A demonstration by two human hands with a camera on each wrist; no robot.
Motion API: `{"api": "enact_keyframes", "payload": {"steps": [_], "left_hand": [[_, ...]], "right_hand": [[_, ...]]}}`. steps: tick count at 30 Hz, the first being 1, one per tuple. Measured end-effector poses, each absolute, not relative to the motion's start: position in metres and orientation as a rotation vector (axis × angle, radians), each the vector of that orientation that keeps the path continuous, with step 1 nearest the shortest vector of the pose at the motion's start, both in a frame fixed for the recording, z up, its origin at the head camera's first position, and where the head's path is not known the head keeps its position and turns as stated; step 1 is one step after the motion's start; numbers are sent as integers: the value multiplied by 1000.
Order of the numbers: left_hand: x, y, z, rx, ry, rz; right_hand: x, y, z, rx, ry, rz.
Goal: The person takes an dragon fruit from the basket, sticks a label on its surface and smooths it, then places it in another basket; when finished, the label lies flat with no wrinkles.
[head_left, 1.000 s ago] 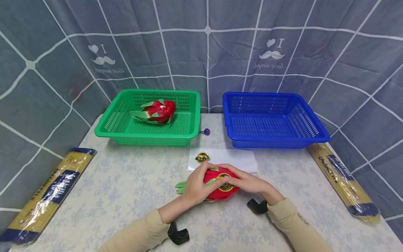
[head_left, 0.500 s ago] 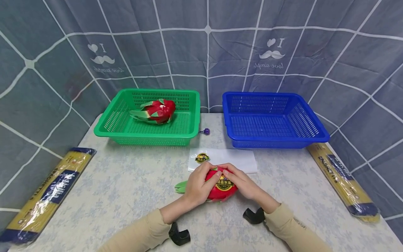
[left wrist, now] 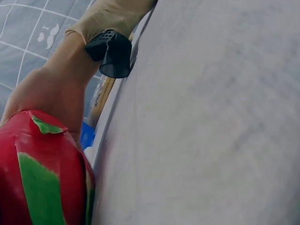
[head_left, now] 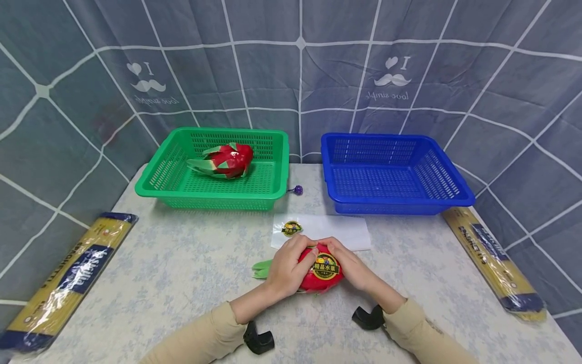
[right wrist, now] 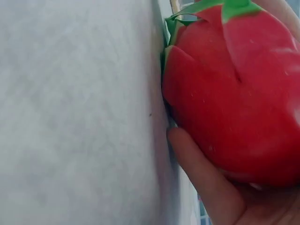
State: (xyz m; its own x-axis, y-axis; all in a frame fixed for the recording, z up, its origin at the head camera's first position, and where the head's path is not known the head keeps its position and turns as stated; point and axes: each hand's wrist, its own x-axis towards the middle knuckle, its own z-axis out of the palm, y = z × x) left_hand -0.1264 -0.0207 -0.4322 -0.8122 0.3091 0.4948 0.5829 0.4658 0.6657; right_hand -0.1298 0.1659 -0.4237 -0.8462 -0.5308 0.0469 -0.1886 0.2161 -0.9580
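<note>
A red dragon fruit [head_left: 313, 284] with green leaf tips lies on the table between both hands. On its upper side is a round black-and-gold sticker [head_left: 325, 266]. My left hand [head_left: 285, 267] curls over the leafy left end, with its thumb beside the sticker. My right hand [head_left: 353, 267] cups the right end, its fingers meeting the left ones on top. In the right wrist view, a finger [right wrist: 201, 173] lies along the underside of the fruit. Just behind, a white sheet [head_left: 341, 232] bears another such sticker [head_left: 291, 228].
At the back left, a green basket [head_left: 213, 195] holds a second dragon fruit [head_left: 236, 162]. A blue basket [head_left: 400, 208] stands at the back right. Between them lies a purple lollipop [head_left: 297, 190]. Spaghetti packs flank the table, left [head_left: 82, 273] and right [head_left: 495, 263].
My right thumb has drawn back from across the sticker, which now shows in full. The fruit has turned slightly between the hands, while the left hand has barely moved.
</note>
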Motion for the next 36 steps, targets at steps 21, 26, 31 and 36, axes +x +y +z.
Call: {"api": "enact_keyframes", "payload": {"steps": [21, 26, 31, 36], "left_hand": [[-136, -36, -428, -1030, -2663, -1187], [-135, -37, -428, -1020, -2677, -1200], [-131, -36, -427, -998, -2696, -1162], [-128, -33, -428, -978, -2687, -1071]], "right_hand": [[-139, 192, -425, -744, 1826, -1503], [-139, 191, -422, -697, 1852, -1487], [-133, 177, -420, -617, 2033, -1533], [-124, 159, -417, -453, 2210, -1650]]}}
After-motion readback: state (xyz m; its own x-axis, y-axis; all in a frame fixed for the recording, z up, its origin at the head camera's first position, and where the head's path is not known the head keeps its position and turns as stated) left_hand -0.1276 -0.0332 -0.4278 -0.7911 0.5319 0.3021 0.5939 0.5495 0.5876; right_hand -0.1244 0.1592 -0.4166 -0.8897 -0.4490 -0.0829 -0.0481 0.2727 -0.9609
